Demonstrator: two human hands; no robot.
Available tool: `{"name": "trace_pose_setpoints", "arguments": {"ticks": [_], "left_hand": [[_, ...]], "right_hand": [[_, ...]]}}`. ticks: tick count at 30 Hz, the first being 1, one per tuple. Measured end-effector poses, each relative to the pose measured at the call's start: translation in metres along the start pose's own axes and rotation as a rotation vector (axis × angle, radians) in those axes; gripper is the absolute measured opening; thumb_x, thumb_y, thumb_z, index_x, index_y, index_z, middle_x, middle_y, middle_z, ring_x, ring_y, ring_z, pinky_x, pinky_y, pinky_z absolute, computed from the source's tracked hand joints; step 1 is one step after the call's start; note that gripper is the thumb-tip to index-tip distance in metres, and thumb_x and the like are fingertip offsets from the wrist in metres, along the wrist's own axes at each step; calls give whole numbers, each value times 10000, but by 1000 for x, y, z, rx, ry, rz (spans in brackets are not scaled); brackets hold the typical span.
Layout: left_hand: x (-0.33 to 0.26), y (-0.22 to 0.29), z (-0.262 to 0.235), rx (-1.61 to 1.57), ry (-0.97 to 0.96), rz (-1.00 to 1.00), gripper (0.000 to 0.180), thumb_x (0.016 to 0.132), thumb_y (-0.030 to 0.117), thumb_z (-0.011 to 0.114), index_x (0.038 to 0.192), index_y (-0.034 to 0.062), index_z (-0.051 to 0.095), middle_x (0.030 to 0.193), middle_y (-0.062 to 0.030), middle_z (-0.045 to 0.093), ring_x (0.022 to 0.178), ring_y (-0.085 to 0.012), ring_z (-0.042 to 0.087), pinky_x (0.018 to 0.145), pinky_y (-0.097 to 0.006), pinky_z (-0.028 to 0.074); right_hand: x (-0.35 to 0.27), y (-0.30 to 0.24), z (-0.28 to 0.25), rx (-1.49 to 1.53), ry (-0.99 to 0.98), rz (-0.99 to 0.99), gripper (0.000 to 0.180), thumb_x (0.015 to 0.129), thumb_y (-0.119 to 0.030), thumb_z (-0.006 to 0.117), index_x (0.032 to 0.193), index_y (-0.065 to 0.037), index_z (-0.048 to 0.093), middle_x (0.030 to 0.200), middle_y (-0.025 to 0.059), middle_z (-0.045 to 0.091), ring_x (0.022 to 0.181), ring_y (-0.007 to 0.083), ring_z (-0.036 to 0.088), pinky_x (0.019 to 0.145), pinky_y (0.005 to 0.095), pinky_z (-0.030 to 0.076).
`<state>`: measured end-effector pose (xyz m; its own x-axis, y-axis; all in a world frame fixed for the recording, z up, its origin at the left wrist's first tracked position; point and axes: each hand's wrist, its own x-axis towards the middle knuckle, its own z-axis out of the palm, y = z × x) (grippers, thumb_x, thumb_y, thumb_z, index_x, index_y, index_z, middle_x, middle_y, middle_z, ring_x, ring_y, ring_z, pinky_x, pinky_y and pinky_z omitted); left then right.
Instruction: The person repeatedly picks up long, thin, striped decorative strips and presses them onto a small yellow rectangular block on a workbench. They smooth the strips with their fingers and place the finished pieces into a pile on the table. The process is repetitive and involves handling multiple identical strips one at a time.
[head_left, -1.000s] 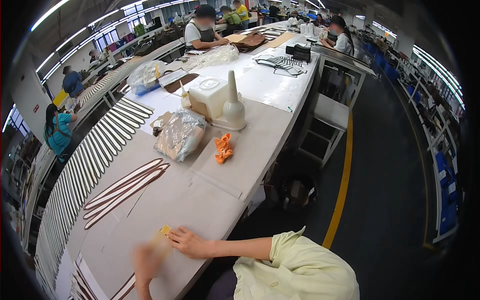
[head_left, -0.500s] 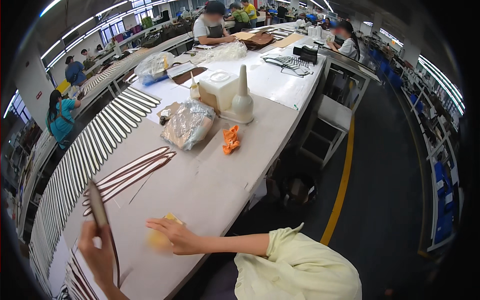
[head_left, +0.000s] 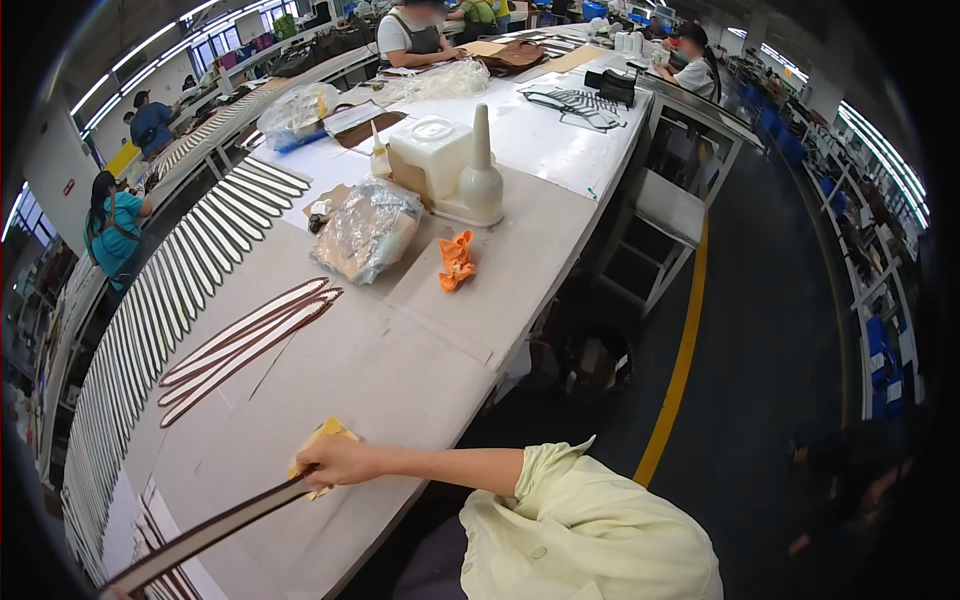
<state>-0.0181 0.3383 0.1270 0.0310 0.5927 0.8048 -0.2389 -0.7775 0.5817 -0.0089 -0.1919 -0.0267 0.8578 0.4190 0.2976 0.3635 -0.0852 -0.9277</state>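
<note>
A long strap [head_left: 205,535] with dark brown edges and a pale face stretches from the lower left corner to my right hand. My right hand [head_left: 342,462] is closed around its upper end, above the table. A yellow pad or cloth [head_left: 328,432] shows beside and behind those fingers; whether they also touch it is hard to tell. Only a sliver of my left hand [head_left: 115,592] appears at the bottom edge, at the strap's other end, its fingers mostly cut off. Several similar brown-edged straps [head_left: 250,340] lie bunched farther up the table.
A long row of pale strips [head_left: 150,310] lines the table's left side. Beyond the bunch are a plastic-wrapped bundle [head_left: 370,228], a crumpled orange glove-like piece [head_left: 456,262], and a white container with a nozzle bottle [head_left: 481,185]. A stool [head_left: 668,208] stands right; co-workers sit farther off.
My left hand has moved down to the picture's lower left corner with the strap. My right hand has turned from flat over the yellow pad to closed on the strap's end.
</note>
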Motion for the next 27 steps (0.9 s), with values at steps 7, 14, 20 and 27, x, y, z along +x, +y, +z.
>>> {"name": "trace_pose_setpoints", "arguments": {"ticks": [7, 14, 20, 27], "left_hand": [[-225, -8, 38, 198, -817, 199, 611, 970, 174, 741, 1496, -23, 502, 1455, -198, 599, 1377, -323, 541, 1186, -432, 386], [-299, 171, 72, -329, -1773, -330, 214, 943, 79, 736, 1106, -47, 680, 986, -120, 744, 900, -200, 691, 874, -353, 547], [-335, 181, 75, -507, -1617, -85, 175, 977, 102, 728, 1057, -50, 691, 863, -52, 711, 812, -107, 654, 749, -273, 523], [-330, 178, 75, -305, -1560, -150, 170, 966, 128, 731, 1024, -32, 737, 853, -70, 730, 751, -153, 658, 740, -306, 535]], "right_hand": [[-16, 6, -6, 63, -43, 365, 219, 971, -204, 673, 1032, 7, 676, 777, 105, 694, 567, 188, 681, 522, 330, 556], [-12, -11, -10, 137, 121, 376, 276, 1011, -248, 635, 1056, 22, 673, 734, 104, 691, 559, 171, 681, 499, 310, 560], [-25, 2, -21, 145, 163, 385, 255, 1016, -251, 631, 1075, -8, 677, 729, 82, 690, 538, 170, 659, 504, 322, 531], [-53, 8, -7, -219, 528, 66, 163, 1006, -161, 642, 1086, -26, 686, 867, 126, 702, 738, 285, 692, 674, 376, 550]]}}
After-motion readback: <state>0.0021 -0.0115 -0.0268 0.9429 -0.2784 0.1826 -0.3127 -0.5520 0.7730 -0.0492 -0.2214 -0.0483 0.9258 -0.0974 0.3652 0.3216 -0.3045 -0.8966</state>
